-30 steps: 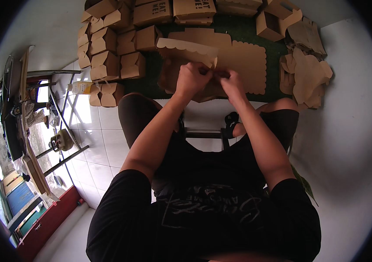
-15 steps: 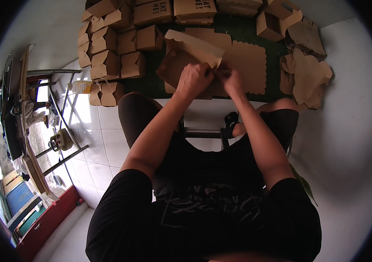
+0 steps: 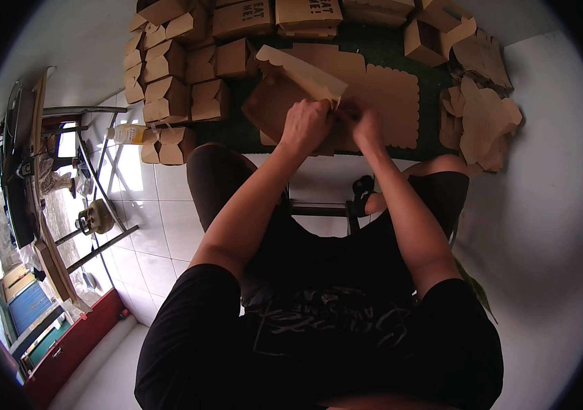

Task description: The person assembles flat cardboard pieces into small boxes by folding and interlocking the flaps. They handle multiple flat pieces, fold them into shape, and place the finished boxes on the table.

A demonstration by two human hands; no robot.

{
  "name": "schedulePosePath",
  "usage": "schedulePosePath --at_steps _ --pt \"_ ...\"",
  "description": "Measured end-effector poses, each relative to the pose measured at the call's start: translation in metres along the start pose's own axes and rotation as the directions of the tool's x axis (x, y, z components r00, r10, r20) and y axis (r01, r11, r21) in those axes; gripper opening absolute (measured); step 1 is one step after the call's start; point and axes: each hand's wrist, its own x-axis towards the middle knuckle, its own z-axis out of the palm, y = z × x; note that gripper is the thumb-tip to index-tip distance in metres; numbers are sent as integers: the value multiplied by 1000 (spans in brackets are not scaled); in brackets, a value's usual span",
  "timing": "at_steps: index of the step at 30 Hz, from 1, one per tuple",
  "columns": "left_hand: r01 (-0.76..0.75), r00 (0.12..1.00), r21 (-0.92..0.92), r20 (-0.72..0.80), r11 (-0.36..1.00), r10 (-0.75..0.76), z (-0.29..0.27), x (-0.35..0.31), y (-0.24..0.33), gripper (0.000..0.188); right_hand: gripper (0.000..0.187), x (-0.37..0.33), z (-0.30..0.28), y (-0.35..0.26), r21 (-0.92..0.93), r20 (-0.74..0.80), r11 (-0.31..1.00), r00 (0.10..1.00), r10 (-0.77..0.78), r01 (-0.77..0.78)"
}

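Observation:
In front of me is a partly folded brown cardboard box (image 3: 271,106), one scalloped flap (image 3: 305,74) standing up and slanting toward my hands. My left hand (image 3: 307,125) is closed on the box's near right corner, its fingertips pinching the cardboard. Close beside it, my right hand (image 3: 361,123) has its fingers bent at the same corner; they are in shadow, and what they grip is partly hidden. Under the box, a flat cardboard blank (image 3: 392,102) with scalloped edges lies on the green mat.
Several small folded boxes (image 3: 165,99) are stacked at the left, with larger boxes (image 3: 242,20) along the back. An open box (image 3: 428,41) stands back right, above a pile of flat cardboard pieces (image 3: 486,123). A bottle with yellow contents (image 3: 127,134) is at the left edge.
The box and its raised flap have tilted slightly to the left at the corner. My hands stay at that corner, with only small finger movements.

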Motion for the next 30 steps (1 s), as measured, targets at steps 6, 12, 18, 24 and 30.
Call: schedulePosePath --at_steps 6,12,18,24,30 --pt "-30 1000 3 0 1000 30 4 0 -3 19 24 0 5 8 47 19 996 997 74 -74" --pt "-24 1000 5 10 1000 23 4 0 -6 17 26 2 8 14 78 19 994 997 68 -70" --pt "-79 997 7 -19 997 79 7 1 -8 20 26 2 6 10 68 28 996 998 52 -53" --pt "57 998 -56 32 997 -55 -12 4 4 25 25 0 7 7 -60 1 996 998 69 -69" --pt "196 981 -300 64 933 -186 -50 0 2 39 33 -4 5 4 192 87 941 960 266 -278"
